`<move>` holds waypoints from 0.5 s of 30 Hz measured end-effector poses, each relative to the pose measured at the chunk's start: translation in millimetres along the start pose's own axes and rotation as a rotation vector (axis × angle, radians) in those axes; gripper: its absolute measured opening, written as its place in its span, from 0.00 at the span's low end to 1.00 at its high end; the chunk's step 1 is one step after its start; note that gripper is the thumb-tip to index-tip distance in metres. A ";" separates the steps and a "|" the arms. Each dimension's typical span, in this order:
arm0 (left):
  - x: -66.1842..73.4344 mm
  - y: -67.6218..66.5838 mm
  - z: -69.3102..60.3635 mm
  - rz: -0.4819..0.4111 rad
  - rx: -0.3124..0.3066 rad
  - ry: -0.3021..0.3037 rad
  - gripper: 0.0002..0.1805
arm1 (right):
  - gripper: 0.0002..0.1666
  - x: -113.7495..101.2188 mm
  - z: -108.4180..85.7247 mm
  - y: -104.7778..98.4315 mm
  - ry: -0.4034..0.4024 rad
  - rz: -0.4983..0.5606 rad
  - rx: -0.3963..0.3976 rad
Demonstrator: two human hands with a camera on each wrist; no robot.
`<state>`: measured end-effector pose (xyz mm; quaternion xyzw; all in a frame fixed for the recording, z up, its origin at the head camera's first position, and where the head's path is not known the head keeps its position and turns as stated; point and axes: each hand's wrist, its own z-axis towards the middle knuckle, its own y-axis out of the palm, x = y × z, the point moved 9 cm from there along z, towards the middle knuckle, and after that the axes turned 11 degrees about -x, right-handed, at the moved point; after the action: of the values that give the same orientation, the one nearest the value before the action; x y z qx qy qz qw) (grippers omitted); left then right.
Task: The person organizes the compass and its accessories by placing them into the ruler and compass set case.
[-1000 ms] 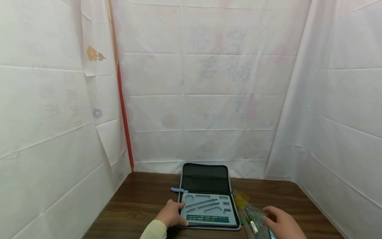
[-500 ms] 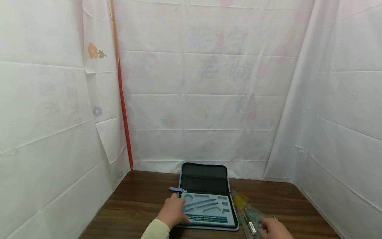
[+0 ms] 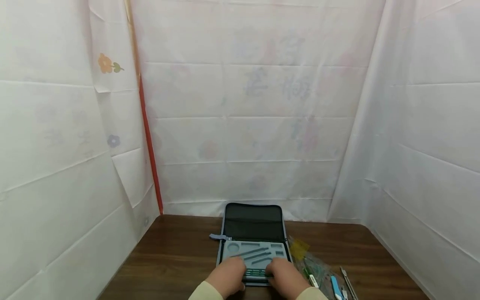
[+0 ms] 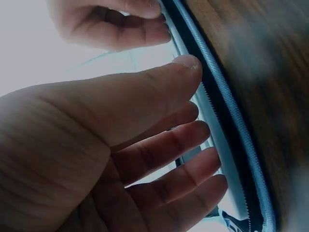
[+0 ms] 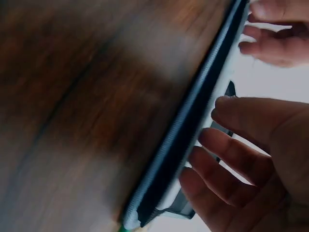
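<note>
An open zip case (image 3: 254,223) lies on the table, its lid folded back. Its grey tray (image 3: 234,248) has moulded slots, and several green pencils (image 3: 256,273) lie along the near side. My left hand (image 3: 226,277) is over the tray's near left part; in the left wrist view, its loosely bent fingers (image 4: 169,183) reach the tray edge, thumb apart. Over the near right part is my right hand (image 3: 286,277), its fingers (image 5: 231,159) bent lightly at the edge in the right wrist view. The head view hides both sets of fingertips; no held object shows.
Right of the case lies a clear plastic bag (image 3: 318,268) with a yellow piece (image 3: 299,249) at its far end. A green and white pen-like item (image 3: 312,278), a blue-handled tool (image 3: 336,287) and a thin metal tool (image 3: 348,283) are there. White sheets (image 3: 255,137) surround the table (image 3: 176,250).
My right hand has moved left from the plastic bag to the tray's near edge, uncovering the tools there. My left hand has shifted from the case's left side to its near part.
</note>
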<state>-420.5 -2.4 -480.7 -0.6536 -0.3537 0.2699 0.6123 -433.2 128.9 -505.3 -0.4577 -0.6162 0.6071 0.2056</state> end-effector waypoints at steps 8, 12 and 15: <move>-3.7 -1.8 -4.0 -0.036 0.007 0.014 0.14 | 0.10 45.3 35.5 29.9 -0.028 -0.015 0.032; -5.0 -1.1 -5.4 -0.056 0.009 0.041 0.14 | 0.17 20.2 19.5 13.3 0.000 0.088 0.036; -7.0 3.4 -5.7 -0.104 -0.020 0.048 0.14 | 0.23 2.6 8.4 4.7 0.042 0.154 0.035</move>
<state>-419.8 -11.4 -484.0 -0.6467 -0.3752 0.2183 0.6272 -439.8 125.5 -512.0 -0.5126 -0.5639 0.6223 0.1791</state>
